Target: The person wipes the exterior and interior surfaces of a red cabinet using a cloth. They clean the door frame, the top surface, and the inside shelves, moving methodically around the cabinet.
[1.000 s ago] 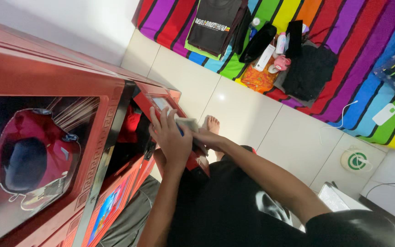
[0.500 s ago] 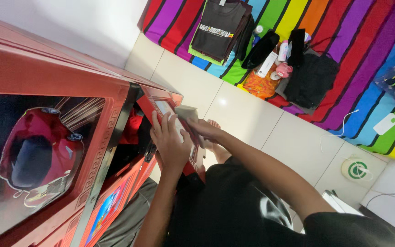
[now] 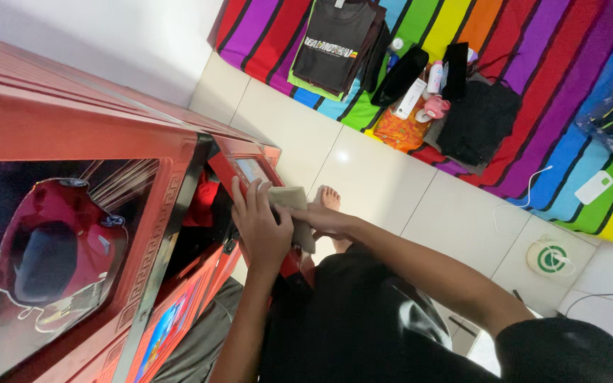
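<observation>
- Far left you've got the big red cabinet with the car picture on it, and its open door swings out toward the person. Nothing about that has budged in the last second.
- Left hand is flat against the door with fingers spread, bracing it rather than gripping anything. It sat pretty much in the same spot a second ago.
- The folded grey-beige cloth is what moved: half a second ago it was lifted up higher by the door's top edge, now it's back down, pressed against the door face just right of the left hand. Looks like a wiping stroke to me, up and back down.
- Right hand is closed over the cloth, fingers pinning it to the door.
- Further right, a bare foot on the white tile floor, and far off the striped mattress with clothes piled on it.
</observation>
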